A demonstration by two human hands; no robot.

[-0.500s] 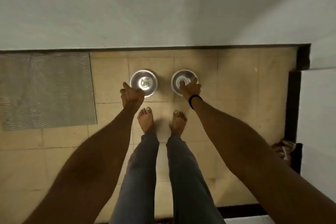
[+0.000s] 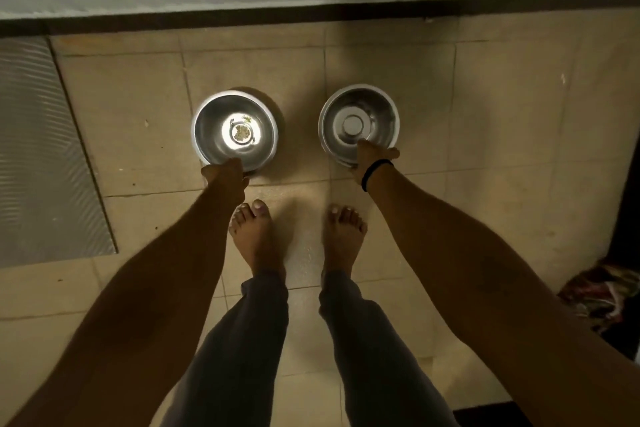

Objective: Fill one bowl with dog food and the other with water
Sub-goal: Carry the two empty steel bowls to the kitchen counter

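Two round steel bowls sit upright on the tiled floor, side by side and apart, a floor-tile seam running between them, both short of the dark skirting strip at the wall's foot. The left bowl point(image 2: 235, 132) shows a bright glare on its flat base, with a small pale crumbly residue at the centre and a speck just beyond it. The right bowl point(image 2: 359, 123) is duller inside, a raised round disc at its base, otherwise bare. Neither holds any visible food or water.
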